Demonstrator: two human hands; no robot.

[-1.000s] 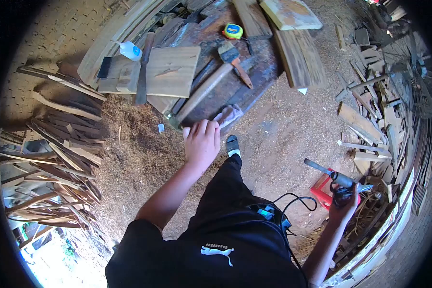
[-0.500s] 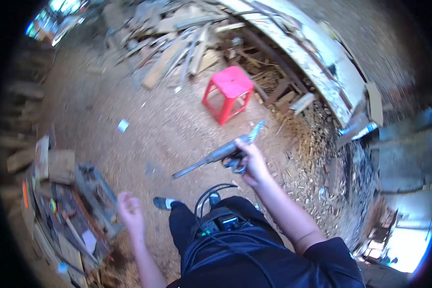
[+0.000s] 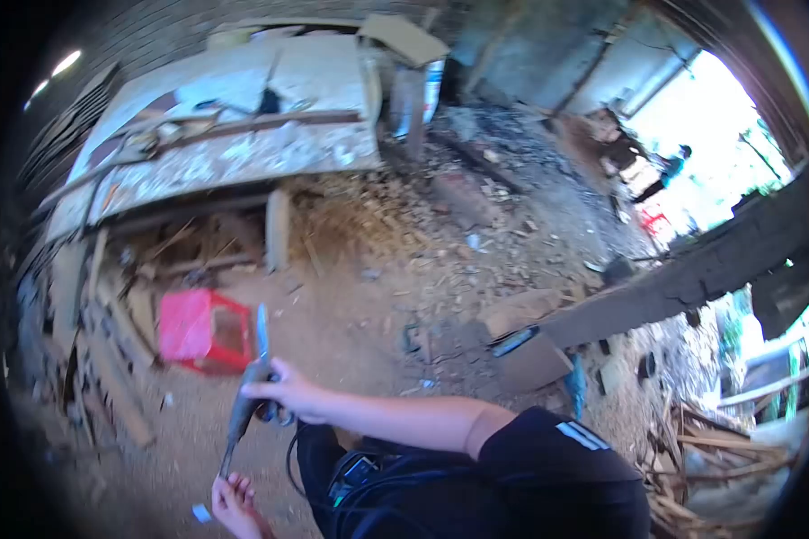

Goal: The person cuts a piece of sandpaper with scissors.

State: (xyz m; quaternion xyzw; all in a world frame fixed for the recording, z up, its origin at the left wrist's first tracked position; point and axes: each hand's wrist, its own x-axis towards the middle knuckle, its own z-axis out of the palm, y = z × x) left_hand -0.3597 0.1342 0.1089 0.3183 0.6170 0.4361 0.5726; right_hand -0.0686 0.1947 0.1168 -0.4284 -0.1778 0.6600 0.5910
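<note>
Right hand (image 3: pixel 289 398) clamped on blurred power tool (image 3: pixel 245 406), left hand (image 3: pixel 234 505) low, partly cut off, fingers loosely apart, red stool (image 3: pixel 202 331) behind, workbench (image 3: pixel 234 153) hazy.

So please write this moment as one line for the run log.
right hand: holds grey metal power tool | left hand: open, empty | red plastic stool: behind tool

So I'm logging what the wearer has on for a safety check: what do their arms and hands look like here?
Both hands, the right hand and the left hand, are bare, with no gloves. The right forearm is uncovered up to a short black sleeve that carries pale stripes near the shoulder. No watch or rings can be made out.
</note>
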